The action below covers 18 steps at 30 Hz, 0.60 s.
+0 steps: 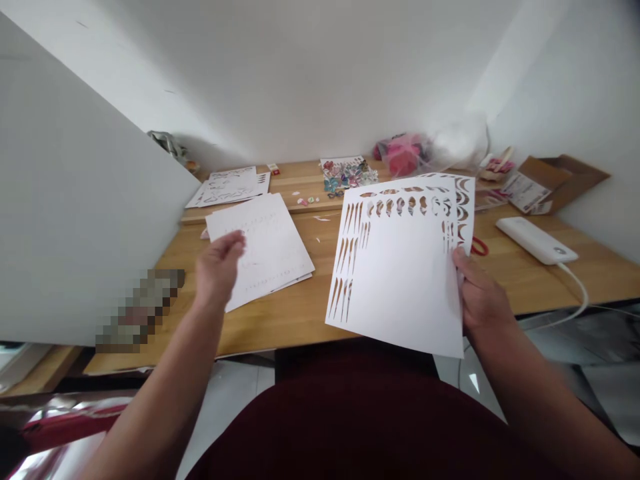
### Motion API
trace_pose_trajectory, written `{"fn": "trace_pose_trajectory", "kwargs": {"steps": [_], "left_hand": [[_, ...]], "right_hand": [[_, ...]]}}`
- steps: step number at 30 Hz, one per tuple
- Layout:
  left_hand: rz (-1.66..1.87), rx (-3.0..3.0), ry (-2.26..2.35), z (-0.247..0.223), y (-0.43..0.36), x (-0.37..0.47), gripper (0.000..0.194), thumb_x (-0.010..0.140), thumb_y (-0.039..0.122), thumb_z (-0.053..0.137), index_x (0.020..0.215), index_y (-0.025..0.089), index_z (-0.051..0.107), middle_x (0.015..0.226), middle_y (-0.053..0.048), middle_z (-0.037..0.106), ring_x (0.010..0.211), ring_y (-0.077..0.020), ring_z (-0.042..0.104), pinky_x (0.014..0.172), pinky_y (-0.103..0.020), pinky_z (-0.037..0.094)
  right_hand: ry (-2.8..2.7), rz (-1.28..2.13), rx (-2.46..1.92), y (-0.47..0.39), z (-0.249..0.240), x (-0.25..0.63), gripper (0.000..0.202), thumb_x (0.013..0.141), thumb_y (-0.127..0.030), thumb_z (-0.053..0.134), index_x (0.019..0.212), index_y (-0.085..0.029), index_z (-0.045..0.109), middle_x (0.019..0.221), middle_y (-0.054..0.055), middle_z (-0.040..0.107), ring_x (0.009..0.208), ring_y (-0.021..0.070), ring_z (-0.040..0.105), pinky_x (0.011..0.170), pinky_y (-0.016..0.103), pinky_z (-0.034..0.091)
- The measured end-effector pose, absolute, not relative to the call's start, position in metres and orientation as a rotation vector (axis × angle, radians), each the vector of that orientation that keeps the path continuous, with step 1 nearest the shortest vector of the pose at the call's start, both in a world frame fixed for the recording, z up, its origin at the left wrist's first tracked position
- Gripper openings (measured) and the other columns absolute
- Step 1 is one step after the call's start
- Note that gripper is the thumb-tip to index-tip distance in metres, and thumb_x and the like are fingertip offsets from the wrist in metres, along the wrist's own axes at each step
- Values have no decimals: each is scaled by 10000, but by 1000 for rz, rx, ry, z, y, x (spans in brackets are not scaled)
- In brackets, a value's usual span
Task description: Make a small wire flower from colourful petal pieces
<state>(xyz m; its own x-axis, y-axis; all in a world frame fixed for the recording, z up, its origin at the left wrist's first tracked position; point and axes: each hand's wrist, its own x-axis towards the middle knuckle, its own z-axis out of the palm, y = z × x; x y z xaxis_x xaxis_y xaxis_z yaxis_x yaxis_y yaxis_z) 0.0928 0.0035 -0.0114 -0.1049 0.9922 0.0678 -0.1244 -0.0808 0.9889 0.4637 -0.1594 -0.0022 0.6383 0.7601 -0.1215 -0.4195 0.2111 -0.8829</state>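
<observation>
On the right, my right hand (pixel 483 293) grips white paper sheets (pixel 400 287) by their right edge, thumb on top. Rows of leaf-like and curved shapes are cut out along their top and sides, and the wood shows through the holes. My left hand (pixel 219 267) is closed above a stack of white paper (pixel 273 243) with faint small marks. Its thumb and fingertips are pressed together; anything between them is too small to make out. Whether the hand touches the stack I cannot tell.
Behind lie more cut sheets (pixel 233 187), colourful cut-out pieces (pixel 347 175) and paper scraps (pixel 307 200). Plastic-wrapped pink items (pixel 404 157), an open cardboard box (pixel 560 180), red-handled scissors (pixel 480 247) and a white power bank (pixel 537 240) with its cable stand right. A pixelated object (pixel 143 310) is left.
</observation>
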Motion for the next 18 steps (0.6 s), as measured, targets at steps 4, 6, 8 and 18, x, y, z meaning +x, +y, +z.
{"fn": "trace_pose_trajectory", "kwargs": {"steps": [4,6,8,18], "left_hand": [[1053,1168,894,-9,-42,146,329,791,315,701,1069,139,694,1060,-113,700,938,-204,668,859,-337,539],[909,1059,809,-8,-61,167,329,820,367,671,1072,157,701,1058,-122,702,899,-211,678,802,-340,550],[817,1025,761,-7,-73,181,331,839,391,650,1075,166,705,973,-119,717,811,-199,678,715,-320,549],[981,939,780,-14,-80,187,347,785,296,717,1115,193,691,966,-83,729,774,-172,678,676,-282,545]], "right_hand": [[-424,912,-1040,-155,5,451,284,810,-307,667,1051,-162,705,939,58,747,865,229,709,829,342,584],[-403,933,-1057,-154,8,446,272,804,-294,664,1036,-158,707,931,61,747,859,231,710,825,342,585],[-376,962,-1077,-154,9,443,258,794,-280,669,1016,-154,709,905,64,746,860,237,711,816,345,587],[-341,955,-1136,-152,5,437,218,829,-287,664,998,-155,703,836,48,743,665,186,697,688,295,598]]}}
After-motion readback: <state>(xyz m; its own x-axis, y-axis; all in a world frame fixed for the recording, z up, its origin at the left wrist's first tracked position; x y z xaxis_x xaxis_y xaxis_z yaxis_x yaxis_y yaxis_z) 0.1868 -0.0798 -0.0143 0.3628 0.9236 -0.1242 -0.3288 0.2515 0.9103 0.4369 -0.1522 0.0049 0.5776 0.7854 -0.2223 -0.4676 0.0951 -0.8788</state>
